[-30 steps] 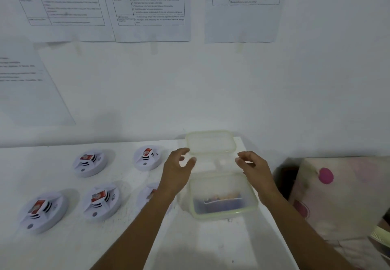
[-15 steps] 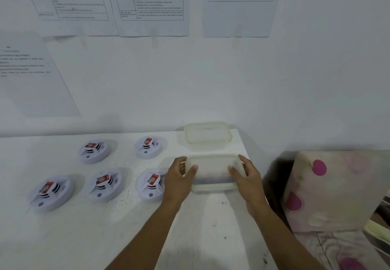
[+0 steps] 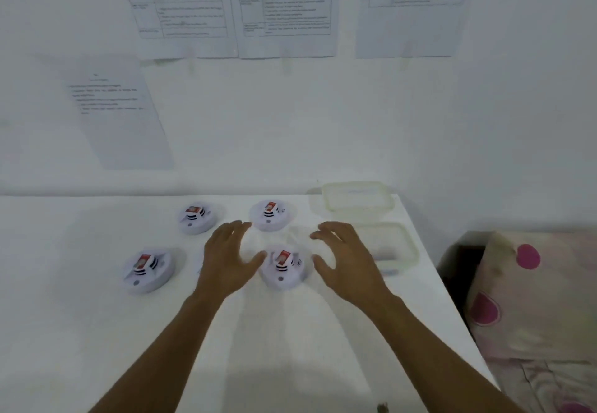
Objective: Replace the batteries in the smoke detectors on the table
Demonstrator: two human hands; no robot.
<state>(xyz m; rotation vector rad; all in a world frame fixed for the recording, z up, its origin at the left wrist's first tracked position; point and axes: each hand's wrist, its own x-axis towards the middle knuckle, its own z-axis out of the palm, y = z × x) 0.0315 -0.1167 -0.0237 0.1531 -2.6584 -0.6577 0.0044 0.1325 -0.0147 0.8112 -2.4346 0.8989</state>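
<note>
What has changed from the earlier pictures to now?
The left hand and right hand let go of the plastic box and moved left; both are open, one on each side of the nearest smoke detector. The lid and the other detectors stayed put.

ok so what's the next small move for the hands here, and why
Probably bring both hands in to grip the smoke detector between them. The left hand and right hand hover open on either side of it, holding nothing, and what looks like its red battery sits exposed on top. The open container lies just right of it.
</note>
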